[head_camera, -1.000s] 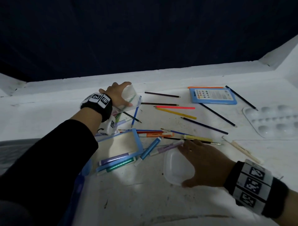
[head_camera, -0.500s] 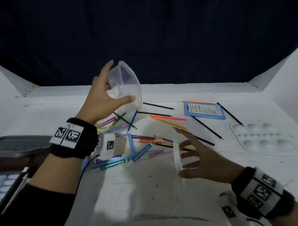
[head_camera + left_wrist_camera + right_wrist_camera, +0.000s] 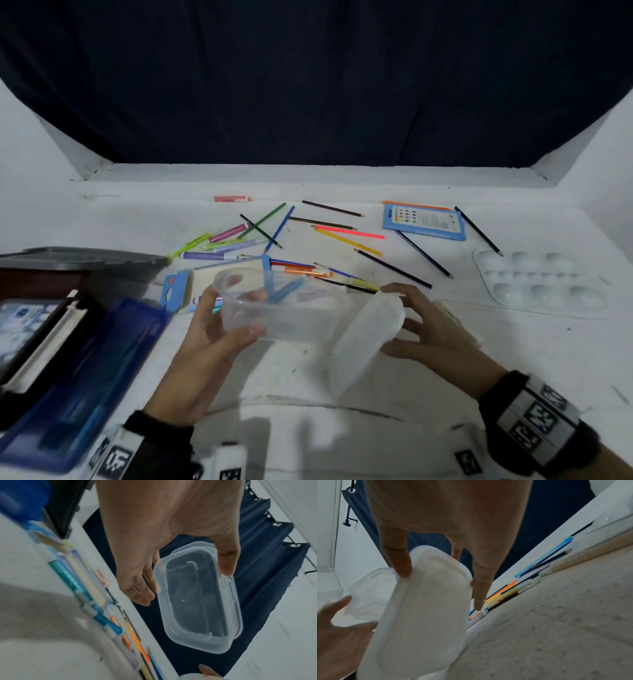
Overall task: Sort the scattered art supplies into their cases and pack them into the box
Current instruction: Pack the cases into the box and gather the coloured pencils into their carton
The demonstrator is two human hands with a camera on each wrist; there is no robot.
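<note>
The left hand [image 3: 209, 346] grips a clear tub [image 3: 274, 305] above the table [image 3: 342, 394], thumb on one wall, fingers behind. The right hand [image 3: 435, 335] pinches its lid [image 3: 366, 339] on edge beside it. Pencils [image 3: 346, 236] and markers [image 3: 222, 240] lie scattered beyond.

A white table [image 3: 342, 394] carries scattered coloured pencils [image 3: 347, 237] and markers [image 3: 227, 233] at centre, a blue card [image 3: 424, 222] and white palette [image 3: 537, 277] at right, blue cases [image 3: 85, 370] lower left.
</note>
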